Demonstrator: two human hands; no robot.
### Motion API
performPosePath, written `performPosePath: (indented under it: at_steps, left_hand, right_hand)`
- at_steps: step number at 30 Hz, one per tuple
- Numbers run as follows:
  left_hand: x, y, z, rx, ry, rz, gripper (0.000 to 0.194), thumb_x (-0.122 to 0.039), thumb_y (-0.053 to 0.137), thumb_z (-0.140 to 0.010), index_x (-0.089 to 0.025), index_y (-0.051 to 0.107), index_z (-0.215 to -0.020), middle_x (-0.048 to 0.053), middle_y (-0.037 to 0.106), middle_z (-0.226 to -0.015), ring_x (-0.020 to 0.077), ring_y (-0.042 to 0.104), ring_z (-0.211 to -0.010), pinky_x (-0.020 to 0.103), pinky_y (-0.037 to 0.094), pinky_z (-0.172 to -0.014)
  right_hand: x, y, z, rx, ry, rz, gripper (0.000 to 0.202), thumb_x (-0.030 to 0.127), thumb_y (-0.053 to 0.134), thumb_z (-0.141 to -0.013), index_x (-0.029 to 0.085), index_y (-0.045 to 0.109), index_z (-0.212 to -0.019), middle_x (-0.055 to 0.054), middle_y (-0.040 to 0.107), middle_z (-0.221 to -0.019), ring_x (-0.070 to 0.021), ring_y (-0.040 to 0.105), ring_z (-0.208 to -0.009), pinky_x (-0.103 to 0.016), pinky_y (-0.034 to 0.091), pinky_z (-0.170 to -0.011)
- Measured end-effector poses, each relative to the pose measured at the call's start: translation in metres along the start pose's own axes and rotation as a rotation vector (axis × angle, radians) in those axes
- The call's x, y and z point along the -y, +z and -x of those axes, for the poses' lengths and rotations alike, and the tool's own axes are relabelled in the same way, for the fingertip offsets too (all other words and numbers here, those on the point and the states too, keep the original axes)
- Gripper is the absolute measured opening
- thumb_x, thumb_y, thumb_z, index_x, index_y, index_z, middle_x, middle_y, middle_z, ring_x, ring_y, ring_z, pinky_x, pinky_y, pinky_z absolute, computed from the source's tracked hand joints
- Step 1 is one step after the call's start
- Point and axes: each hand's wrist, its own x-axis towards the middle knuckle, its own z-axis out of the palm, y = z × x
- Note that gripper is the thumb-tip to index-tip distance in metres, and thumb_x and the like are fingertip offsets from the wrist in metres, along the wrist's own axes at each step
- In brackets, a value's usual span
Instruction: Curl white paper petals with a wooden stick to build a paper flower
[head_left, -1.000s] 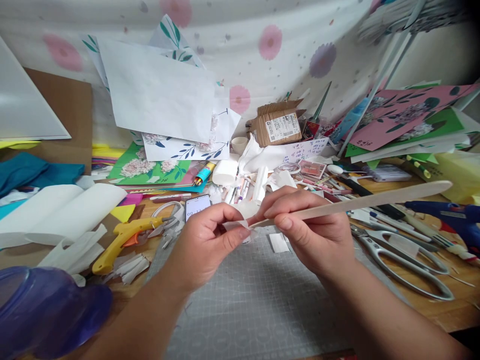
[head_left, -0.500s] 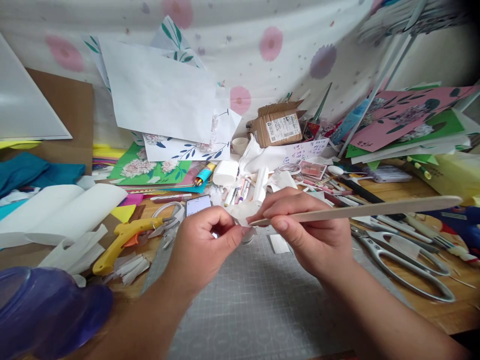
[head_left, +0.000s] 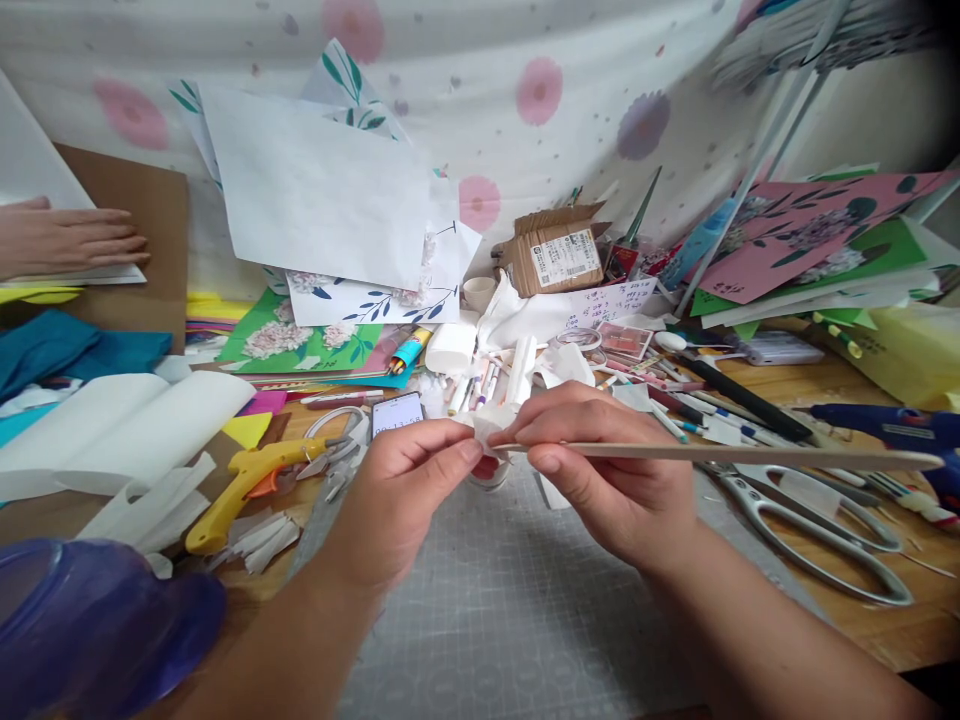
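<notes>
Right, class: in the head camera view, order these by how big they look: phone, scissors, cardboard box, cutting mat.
Largest to smallest:
1. Cutting mat
2. Scissors
3. Cardboard box
4. Phone

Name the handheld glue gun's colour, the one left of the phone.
Yellow glue gun, with an orange trigger; shows best in the head view.

Yel. glue gun point(head_left: 238, 490), gry. gridded mat point(head_left: 495, 620).

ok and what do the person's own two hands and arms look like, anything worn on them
Both the left hand and the right hand are bare, with no gloves, rings or watch visible. The forearms show no sleeves, and no markings stand out.
</notes>
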Motion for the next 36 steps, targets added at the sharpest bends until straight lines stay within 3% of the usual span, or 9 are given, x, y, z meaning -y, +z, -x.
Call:
performPosePath:
  at_steps: [10,14,21,29,33,36]
  left_hand:
    - [-0.007,0.002,-0.003,-0.022,0.049,-0.175,0.030,-0.037,0.061,-0.095,-0.020,0.069,-0.071,-0.001,0.068,-0.072,0.0148,0.060,-0.075,0.027,0.044,-0.072]
    - [-0.008,0.003,-0.004,-0.036,0.053,-0.224,0.033,-0.039,0.060,-0.095,-0.019,0.066,-0.069,0.000,0.067,-0.071,0.0153,0.059,-0.072,0.029,0.044,-0.070]
    - [-0.007,0.002,-0.001,-0.038,0.047,-0.224,0.034,-0.042,0.059,-0.095,-0.021,0.067,-0.070,-0.002,0.066,-0.071,0.0131,0.057,-0.071,0.026,0.044,-0.070]
    - [-0.011,0.003,-0.004,-0.057,0.049,-0.286,0.029,-0.034,0.058,-0.093,-0.020,0.065,-0.069,-0.002,0.065,-0.068,0.0130,0.057,-0.068,0.024,0.044,-0.066]
    - [-0.009,-0.003,-0.005,-0.149,0.032,-0.379,0.028,-0.034,0.060,-0.090,-0.019,0.063,-0.067,-0.003,0.061,-0.064,0.0133,0.054,-0.065,0.024,0.042,-0.061]
    - [-0.006,-0.010,-0.007,-0.243,0.050,-0.428,0.027,-0.033,0.060,-0.088,-0.019,0.060,-0.064,-0.003,0.057,-0.062,0.0133,0.050,-0.062,0.025,0.039,-0.059]
  right_hand:
    - [-0.006,0.004,0.004,-0.129,0.149,-0.214,0.009,0.021,0.064,-0.095,0.024,0.072,-0.094,-0.003,0.073,-0.083,-0.0184,0.069,-0.082,-0.034,0.058,-0.072]
    - [-0.007,0.005,0.005,-0.113,0.178,-0.271,0.006,0.023,0.066,-0.094,0.024,0.072,-0.094,-0.003,0.074,-0.085,-0.0183,0.071,-0.083,-0.033,0.060,-0.072]
    - [-0.002,0.005,0.001,-0.052,0.140,-0.203,0.007,0.018,0.065,-0.094,0.022,0.070,-0.093,-0.002,0.074,-0.077,-0.0175,0.072,-0.080,-0.032,0.059,-0.073]
    - [-0.011,0.006,0.005,-0.208,0.248,-0.153,0.010,0.021,0.067,-0.092,0.023,0.074,-0.086,-0.003,0.074,-0.083,-0.0180,0.072,-0.080,-0.033,0.060,-0.072]
    - [-0.016,0.004,0.005,-0.223,0.381,0.037,0.019,0.028,0.067,-0.092,0.019,0.074,-0.077,-0.005,0.075,-0.079,-0.0184,0.072,-0.074,-0.032,0.059,-0.064]
    - [-0.019,0.002,0.003,-0.133,0.400,0.220,0.022,0.028,0.063,-0.092,0.018,0.073,-0.075,-0.005,0.075,-0.077,-0.0182,0.070,-0.070,-0.032,0.055,-0.061]
